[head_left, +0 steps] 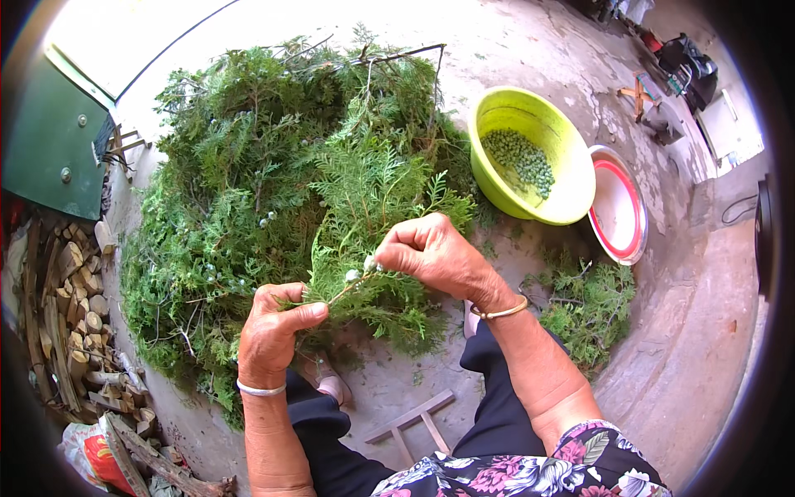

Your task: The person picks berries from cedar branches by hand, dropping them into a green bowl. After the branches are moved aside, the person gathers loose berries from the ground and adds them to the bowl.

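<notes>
My left hand (277, 331) is closed around the stem of a leafy green conifer sprig (364, 199), thumb laid along it. The sprig fans out away from me over the big heap of cut conifer branches (240, 157). Two pale green seed cones sit on its stem between my hands: one seed cone (352, 275) stands free, and the other seed cone (370, 263) is at the fingertips of my right hand (439, 255). The right fingers are pinched together there, partly hiding what they grip. A lime-green basin (571, 211) at the right holds many small green cones.
Beside the basin leans a white bowl with a red ring (633, 224). A smaller pile of branches (588, 311) lies below it. Stacked firewood (79, 306) lines the left, near a green metal panel (50, 141). A wooden frame (414, 418) is between my legs.
</notes>
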{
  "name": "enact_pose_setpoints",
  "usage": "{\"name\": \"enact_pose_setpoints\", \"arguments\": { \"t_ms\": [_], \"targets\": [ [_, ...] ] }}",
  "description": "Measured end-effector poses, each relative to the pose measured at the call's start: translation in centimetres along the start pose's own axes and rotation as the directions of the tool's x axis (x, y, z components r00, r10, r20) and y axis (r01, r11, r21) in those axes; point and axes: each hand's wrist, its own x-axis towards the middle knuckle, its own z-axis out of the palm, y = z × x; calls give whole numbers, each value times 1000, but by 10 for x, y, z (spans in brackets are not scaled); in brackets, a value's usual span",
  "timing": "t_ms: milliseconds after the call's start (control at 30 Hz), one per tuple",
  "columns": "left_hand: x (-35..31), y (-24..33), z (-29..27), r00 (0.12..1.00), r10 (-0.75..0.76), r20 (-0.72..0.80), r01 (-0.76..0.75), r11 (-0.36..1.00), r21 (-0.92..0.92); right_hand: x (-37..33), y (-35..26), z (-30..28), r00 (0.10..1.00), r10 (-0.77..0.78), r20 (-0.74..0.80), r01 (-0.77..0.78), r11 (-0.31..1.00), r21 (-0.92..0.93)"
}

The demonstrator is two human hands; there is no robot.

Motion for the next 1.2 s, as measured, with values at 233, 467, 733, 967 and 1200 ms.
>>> {"name": "enact_pose_setpoints", "arguments": {
  "t_ms": [233,467,733,967,1200],
  "targets": [
    [-2,3,2,999,-48,12,47,998,31,-4,-8,8,994,89,60,-86,995,-52],
    [-4,-23,-1,988,90,-128,-72,988,139,-8,-8,2,982,99,161,-94,995,-38],
    [-10,-7,16,971,189,-147,-114,904,412,-4,-7,13,987,-48,-153,28,991,-128],
    [-3,-8,45,958,80,-276,-46,991,128,-2,5,16,875,-88,-475,62,996,-69],
    [-1,-11,48,958,26,-286,-29,1000,-8,5,17,10,803,-3,-596,104,985,136]
  ]
}}
